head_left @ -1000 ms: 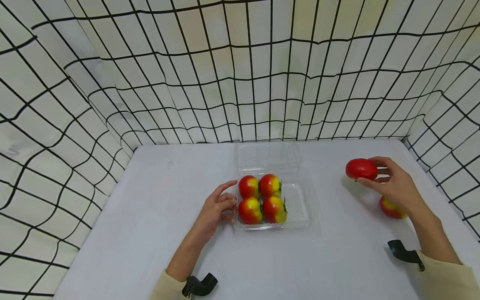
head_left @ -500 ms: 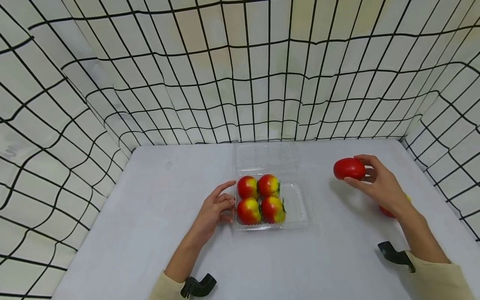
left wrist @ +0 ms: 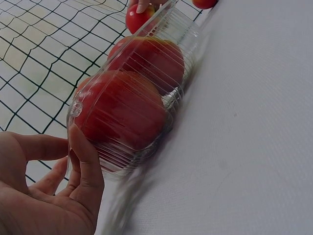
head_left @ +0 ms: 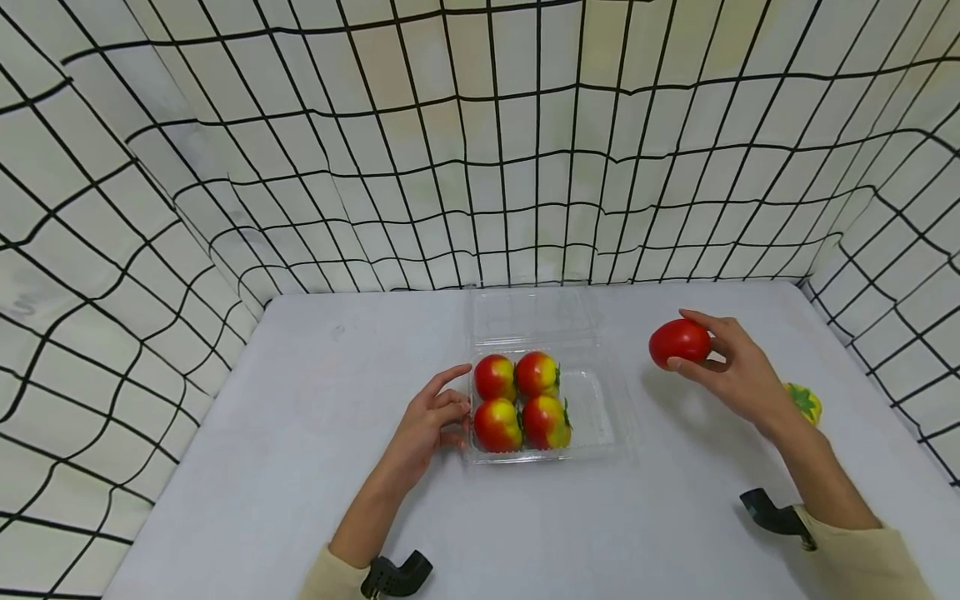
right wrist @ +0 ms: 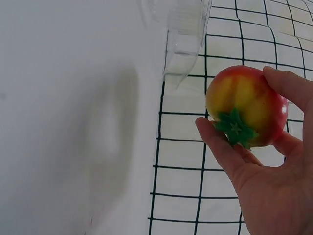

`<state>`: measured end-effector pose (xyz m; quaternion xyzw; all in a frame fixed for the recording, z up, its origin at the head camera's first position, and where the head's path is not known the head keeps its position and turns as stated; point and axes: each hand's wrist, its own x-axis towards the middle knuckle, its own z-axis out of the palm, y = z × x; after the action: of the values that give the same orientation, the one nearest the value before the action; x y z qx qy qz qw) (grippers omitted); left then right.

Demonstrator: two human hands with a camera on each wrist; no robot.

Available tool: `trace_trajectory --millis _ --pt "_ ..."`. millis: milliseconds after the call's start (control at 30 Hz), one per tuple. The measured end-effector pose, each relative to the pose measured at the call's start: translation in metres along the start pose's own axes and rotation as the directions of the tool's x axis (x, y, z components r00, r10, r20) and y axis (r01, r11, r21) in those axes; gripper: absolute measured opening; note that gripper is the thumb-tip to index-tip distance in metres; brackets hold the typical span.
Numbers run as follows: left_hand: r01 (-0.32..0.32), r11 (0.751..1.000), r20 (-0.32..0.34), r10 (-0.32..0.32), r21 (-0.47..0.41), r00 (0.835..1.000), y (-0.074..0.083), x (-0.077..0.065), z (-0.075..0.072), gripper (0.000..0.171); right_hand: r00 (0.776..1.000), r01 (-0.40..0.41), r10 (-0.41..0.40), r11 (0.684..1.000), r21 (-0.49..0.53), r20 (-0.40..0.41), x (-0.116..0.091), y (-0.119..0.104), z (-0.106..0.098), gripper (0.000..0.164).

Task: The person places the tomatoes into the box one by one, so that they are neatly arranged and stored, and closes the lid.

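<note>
A smooth transparent plastic box (head_left: 596, 412) lies with its lid (head_left: 534, 317) folded back; four glossy, roundish tomatoes (head_left: 497, 427) fill its left part. At its left wall, the left hand (head_left: 423, 425) touches lightly, the fingers relaxed. Right of it, in the air, the right hand (head_left: 733, 368) pinches a shiny held tomato (head_left: 678, 342) with star-shaped green leaf. Another tomato (head_left: 806, 402) is farther right.

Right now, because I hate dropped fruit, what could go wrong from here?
1. The held tomato could slip and drop: the right hand grips it with its fingers, above the table.
2. The loose tomato might get nudged: the right forearm partly hides it in the head view.
3. The clear container might slide if the left hand, touching its left side, pushes.
</note>
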<state>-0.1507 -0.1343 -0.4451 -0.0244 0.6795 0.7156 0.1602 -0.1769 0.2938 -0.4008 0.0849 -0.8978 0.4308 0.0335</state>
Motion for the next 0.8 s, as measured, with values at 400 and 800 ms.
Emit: trace_trajectory --millis 400,800 --pt "-0.003 1.000 0.005 0.003 0.000 1.000 0.000 0.001 -0.001 0.051 0.999 0.037 -0.037 0.999 0.010 -0.015 0.005 -0.012 0.015 0.079" --pt "0.003 1.000 0.003 -0.003 0.002 1.000 0.000 0.000 0.000 0.050 0.998 0.037 -0.038 0.999 0.023 0.041 0.010 -0.025 0.028 0.077"
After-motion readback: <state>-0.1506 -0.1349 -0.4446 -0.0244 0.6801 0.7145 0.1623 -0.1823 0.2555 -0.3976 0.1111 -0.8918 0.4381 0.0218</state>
